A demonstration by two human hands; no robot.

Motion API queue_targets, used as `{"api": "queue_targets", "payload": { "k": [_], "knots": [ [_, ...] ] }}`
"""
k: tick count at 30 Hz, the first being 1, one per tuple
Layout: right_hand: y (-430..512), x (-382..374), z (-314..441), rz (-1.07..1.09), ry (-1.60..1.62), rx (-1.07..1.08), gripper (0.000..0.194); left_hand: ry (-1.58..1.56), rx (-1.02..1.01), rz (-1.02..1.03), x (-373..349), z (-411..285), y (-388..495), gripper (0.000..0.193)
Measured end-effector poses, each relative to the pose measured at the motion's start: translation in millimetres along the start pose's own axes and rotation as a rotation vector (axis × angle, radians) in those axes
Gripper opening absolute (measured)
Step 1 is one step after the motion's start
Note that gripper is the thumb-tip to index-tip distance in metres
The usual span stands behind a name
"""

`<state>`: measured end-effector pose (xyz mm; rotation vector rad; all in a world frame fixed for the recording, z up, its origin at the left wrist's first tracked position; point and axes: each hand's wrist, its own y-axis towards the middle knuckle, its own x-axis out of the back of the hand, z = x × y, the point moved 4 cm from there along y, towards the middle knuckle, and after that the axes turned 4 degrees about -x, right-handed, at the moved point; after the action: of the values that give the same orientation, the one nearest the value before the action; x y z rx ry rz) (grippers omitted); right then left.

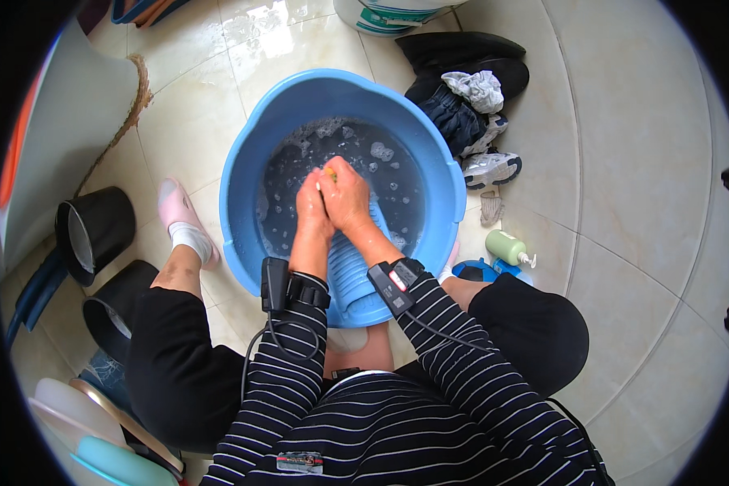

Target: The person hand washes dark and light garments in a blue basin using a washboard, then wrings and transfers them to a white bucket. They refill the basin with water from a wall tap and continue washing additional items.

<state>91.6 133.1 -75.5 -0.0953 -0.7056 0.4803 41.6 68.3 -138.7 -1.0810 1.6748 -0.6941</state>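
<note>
My left hand and my right hand are pressed together over the middle of a large blue plastic washtub. A small yellow-green thing shows between the fingers; what it is and which hand grips it cannot be told. Grey soapy water with foam patches lies below the hands. A ribbed blue washboard leans in the tub's near side, under my wrists, its upper end in the water.
Dark clothes, a light crumpled cloth and sneakers lie right of the tub. A green pump bottle lies nearer. A white bucket stands beyond; black buckets lie left, near stacked basins.
</note>
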Motion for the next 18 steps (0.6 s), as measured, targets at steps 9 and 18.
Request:
{"api": "queue_targets", "payload": {
  "k": [9,18],
  "knots": [
    [-5.7,2.4,11.9,0.021,-0.090,0.008,0.026,0.252,-0.142,0.208,20.3,5.5,19.1,0.024],
    [-3.6,-5.9,-11.2,0.054,-0.003,-0.177,0.025,0.064,-0.017,-0.046,20.4,15.2,8.7,0.019]
  ]
}}
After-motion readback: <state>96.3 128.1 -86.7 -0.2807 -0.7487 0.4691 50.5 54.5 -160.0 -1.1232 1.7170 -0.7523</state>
